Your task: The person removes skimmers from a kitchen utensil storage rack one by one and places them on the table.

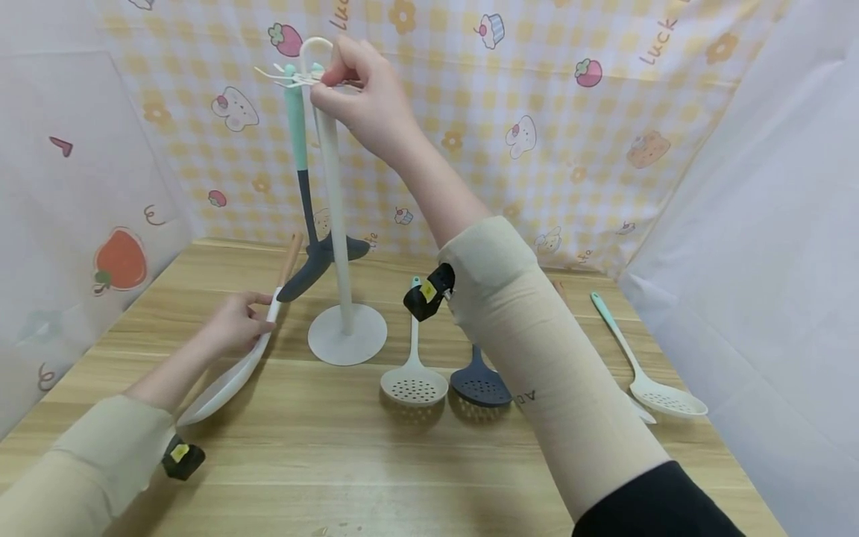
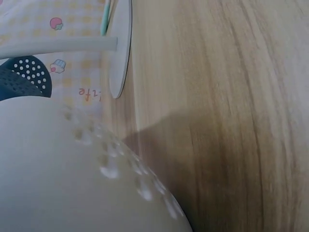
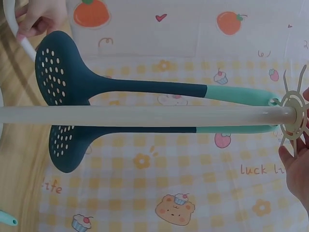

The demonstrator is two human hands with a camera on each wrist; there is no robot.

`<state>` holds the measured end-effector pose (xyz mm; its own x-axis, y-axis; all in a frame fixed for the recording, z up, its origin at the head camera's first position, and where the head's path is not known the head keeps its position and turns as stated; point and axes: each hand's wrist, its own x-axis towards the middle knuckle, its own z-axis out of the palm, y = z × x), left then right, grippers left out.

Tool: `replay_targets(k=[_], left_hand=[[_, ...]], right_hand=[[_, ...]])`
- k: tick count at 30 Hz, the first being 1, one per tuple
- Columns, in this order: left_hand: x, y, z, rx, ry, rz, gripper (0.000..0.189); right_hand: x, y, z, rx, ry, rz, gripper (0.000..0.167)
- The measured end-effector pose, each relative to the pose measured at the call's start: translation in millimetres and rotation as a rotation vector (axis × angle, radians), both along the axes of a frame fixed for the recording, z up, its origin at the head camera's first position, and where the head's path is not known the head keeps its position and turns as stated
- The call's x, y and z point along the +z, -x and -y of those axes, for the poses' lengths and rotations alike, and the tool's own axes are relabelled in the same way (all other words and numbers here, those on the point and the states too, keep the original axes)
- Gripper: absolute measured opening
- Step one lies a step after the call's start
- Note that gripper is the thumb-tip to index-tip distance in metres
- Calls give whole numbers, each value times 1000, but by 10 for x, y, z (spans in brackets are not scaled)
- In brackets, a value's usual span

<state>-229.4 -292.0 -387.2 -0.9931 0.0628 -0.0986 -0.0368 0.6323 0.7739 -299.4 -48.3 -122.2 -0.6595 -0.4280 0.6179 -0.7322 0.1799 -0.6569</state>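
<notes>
- Head view: pinching the hook ring (image 1: 309, 80) atop the white stand (image 1: 333, 209) with the thumb and fingers of the right hand (image 1: 369, 88).
- Gripping the wooden-handled white spoon (image 1: 231, 384) by its neck with the left hand (image 1: 236, 325), near the left edge of the table (image 1: 302, 477).
- Showing the stand standing left of the table's middle, toward the far edge.
- Showing two dark slotted spoons (image 3: 145, 87) hanging from the ring, one either side of the stand.
- Showing a pale slotted spoon (image 1: 414, 365) and a dark perforated spoon (image 1: 478, 369) lying near the table's middle, plus a mint-handled spoon (image 1: 642, 379) lying near its right edge.
</notes>
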Motion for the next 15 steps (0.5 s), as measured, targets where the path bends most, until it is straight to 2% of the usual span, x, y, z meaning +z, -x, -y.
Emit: replay_targets(k=[7, 15], left_hand=[[-22, 8, -43, -15, 26, 40, 54], [-84, 6, -84, -33, 49, 35, 50]], right_hand=[[1, 4, 0, -4, -4, -6, 19], [-2, 8, -1, -7, -3, -7, 20]])
